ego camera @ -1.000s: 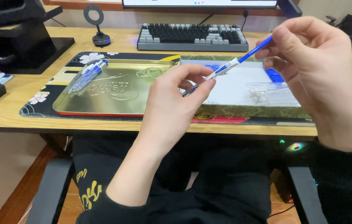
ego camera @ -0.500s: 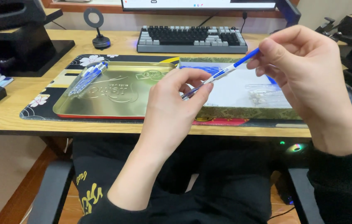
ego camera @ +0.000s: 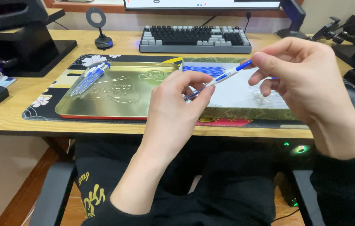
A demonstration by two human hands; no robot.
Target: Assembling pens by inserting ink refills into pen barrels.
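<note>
- Both hands are up over the front edge of the light wooden desk (ego camera: 14,121), sharing one slim white-and-blue plastic ballpoint pen (ego camera: 221,76).
- Left hand (ego camera: 177,111) is curled mostly closed, thumb and fingertips pinching the pen's lower, tip end.
- Right hand (ego camera: 307,83) is loosely curled, thumb and index finger nipping the blue top end; the other fingers hang relaxed.
- The pen slants up to the right between them, hovering above the open rectangular tin box with a white lining (ego camera: 244,94).
- Just left of that sits the gold embossed metal lid (ego camera: 119,92) lying like a tray, with a small bunch of similar blue pens (ego camera: 89,78) in its far-left corner.
- Both tins rest on a black floral desk mat (ego camera: 43,104), grey-and-white keyboard (ego camera: 194,38) behind.
</note>
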